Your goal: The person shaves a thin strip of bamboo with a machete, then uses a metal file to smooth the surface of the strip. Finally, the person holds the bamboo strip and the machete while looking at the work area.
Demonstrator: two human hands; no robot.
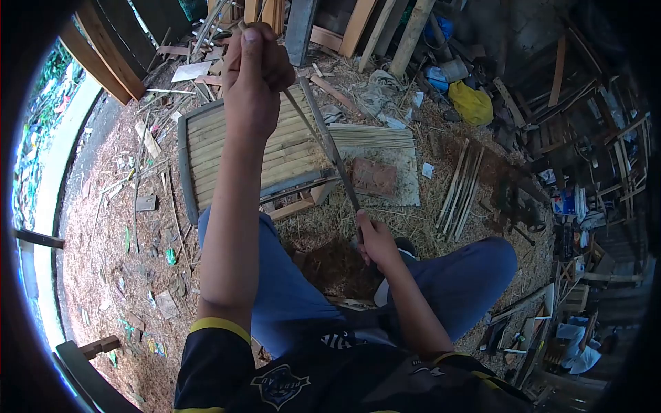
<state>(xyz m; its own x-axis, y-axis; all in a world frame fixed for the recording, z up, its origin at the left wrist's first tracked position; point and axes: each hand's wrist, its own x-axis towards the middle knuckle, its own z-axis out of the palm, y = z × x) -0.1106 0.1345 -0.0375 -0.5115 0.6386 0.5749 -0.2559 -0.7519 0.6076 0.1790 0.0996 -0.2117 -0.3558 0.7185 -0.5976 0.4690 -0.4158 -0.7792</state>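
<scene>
My left hand (253,69) is raised far out in front, fingers closed on the upper end of a thin bamboo strip (297,110) that slants down towards my right hand. My right hand (374,237) sits low between my knees, shut on the handle of a long dark knife (332,148) whose blade points up and away beside the strip. Whether blade and strip touch is hard to tell. I am seated, in blue trousers.
A slatted bamboo panel (200,141) lies on the ground ahead, with a bundle of split strips (375,136) and a reddish slab (375,177) beside it. Loose sticks (460,193) lie right. Shavings cover the ground; planks lean at the back; a yellow bag (471,103).
</scene>
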